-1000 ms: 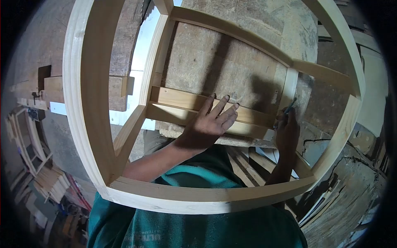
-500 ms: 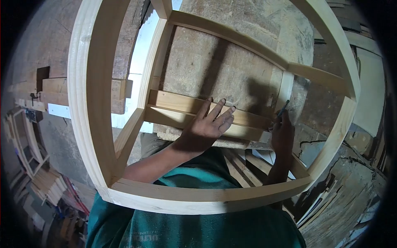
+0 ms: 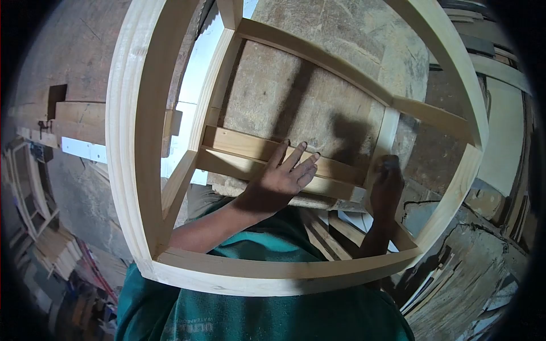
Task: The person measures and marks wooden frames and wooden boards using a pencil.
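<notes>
Wood strip [image 3: 239,141] lies left-to-right inside wooden frame [image 3: 273,270], near side. Left hand [image 3: 282,179] closer: open, fingers spread over strip's middle. Right hand [image 3: 387,184] curled by right end, can't tell if gripping anything tbh.

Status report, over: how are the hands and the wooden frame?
Left hand: grip open, over slats. Right hand: curled, contents unclear. Wooden frame: partly hides both arms.

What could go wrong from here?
The strip might shift if the left hand, spread over it, presses unevenly.
Shadow darkens the strip's end towards the right hand, so fine work there could be misjudged.
Both forearms pass beneath the near bar; lifting them quickly could knock it.
</notes>
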{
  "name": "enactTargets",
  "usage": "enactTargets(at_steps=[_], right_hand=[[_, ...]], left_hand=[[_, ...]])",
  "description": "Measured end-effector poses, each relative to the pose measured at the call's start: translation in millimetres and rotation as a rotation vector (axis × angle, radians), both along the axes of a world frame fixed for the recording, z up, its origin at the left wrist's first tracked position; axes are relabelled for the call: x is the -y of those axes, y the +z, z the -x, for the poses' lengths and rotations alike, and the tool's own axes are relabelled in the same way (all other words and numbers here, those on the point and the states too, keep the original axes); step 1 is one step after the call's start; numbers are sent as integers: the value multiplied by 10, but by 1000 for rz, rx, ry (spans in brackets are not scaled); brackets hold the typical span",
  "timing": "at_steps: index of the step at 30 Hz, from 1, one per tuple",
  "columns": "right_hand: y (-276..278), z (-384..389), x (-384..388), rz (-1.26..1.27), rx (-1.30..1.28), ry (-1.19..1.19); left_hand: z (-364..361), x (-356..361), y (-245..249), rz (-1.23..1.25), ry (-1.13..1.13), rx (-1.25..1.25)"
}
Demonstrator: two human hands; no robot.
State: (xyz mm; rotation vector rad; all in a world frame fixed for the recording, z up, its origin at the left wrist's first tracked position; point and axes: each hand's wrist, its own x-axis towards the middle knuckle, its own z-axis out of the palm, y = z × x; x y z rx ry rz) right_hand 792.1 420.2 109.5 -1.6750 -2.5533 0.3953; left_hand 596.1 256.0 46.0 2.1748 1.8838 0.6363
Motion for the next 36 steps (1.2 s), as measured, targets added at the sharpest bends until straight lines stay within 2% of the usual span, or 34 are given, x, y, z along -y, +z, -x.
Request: enactTargets(at_steps=[2,5,8,11,13,15,17,18,20,22,24,25,27,28,29,31,32,33,34,35,36], right_hand=[[-13,49,-52,-249,-159,232],[80,134,47,-110,-331,29],[159,87,214,20,-409,-38],[129,-42,504,294,-367,-119],[102,33,705,231,-412,211],[-25,-112,871,405,-312,339],[25,-221,963,694,-196,404],[-379,-569,1096,731,-384,418],[-463,-916,1133,941,-397,396],[-347,-1332,1052,1029,-295,278],[-230,-1827,863,1000,-197,129],[-212,-2073,756,944,-144,47],[-149,-2457,431,722,-14,-95],[-110,-2547,229,570,65,-154],[-31,-2584,53,432,126,-209],[257,-2376,-219,248,-62,-296],[425,-2183,-250,246,-295,-304],[741,-1716,-123,352,-752,-250],[801,-1584,-120,434,-973,-193],[860,-1452,-117,534,-1189,-133],[802,-1402,-182,605,-1168,-83]], left_hand=[[0,14,21,0,1,4],[15,2,7,-1,-7,11],[2,-3,-3,11,-18,14],[9,-25,48,25,-33,0],[2,-34,77,31,-46,-7],[-3,-33,71,32,-57,-17],[-8,-32,97,51,-81,29],[-7,-35,135,62,-96,36],[3,-30,236,105,-111,113],[-10,2,296,61,-85,156],[-10,81,228,-49,-69,180],[-30,111,229,-94,-34,61],[-51,176,143,-98,64,69],[-4,171,200,-153,81,7],[-32,149,43,-272,143,-32],[-48,142,-121,-426,189,-51],[-67,149,-157,-406,190,-35],[-86,155,-194,-386,192,-20],[-89,175,-148,-331,142,5],[-77,181,-97,-279,92,28],[-80,188,-43,-261,89,28]])
